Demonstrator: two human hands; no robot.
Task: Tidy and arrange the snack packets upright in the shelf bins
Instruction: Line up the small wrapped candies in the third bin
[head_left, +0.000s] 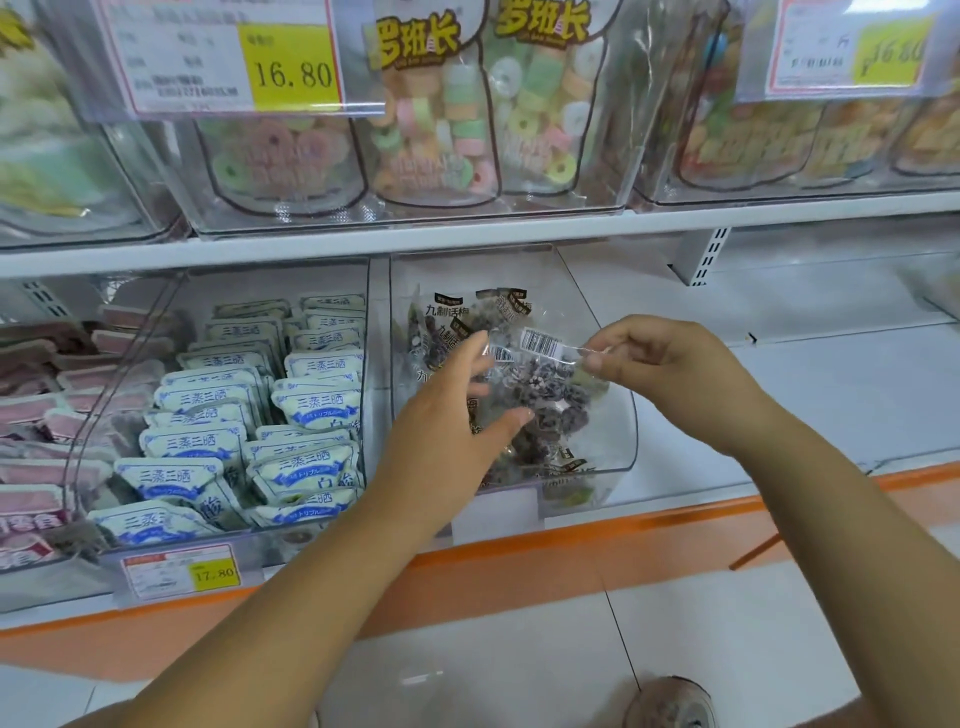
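Observation:
A clear plastic bin (621, 431) on the lower shelf holds several transparent packets of dark plums. My right hand (660, 364) pinches the top edge of one clear plum packet (545, 384) with a barcode label, holding it over the bin. With fingers spread and straight, my left hand (447, 431) reaches into the bin and touches the front of that packet. Other plum packets (447, 317) stand behind it, partly hidden by my hands.
To the left, a clear bin (228, 551) holds several white-and-blue packets (317, 405) in rows. Pink packets (31, 415) lie further left. Bins of coloured ring candy (441, 130) fill the upper shelf. Bare white shelf (810, 374) lies to the right. My shoe (670, 704) shows below.

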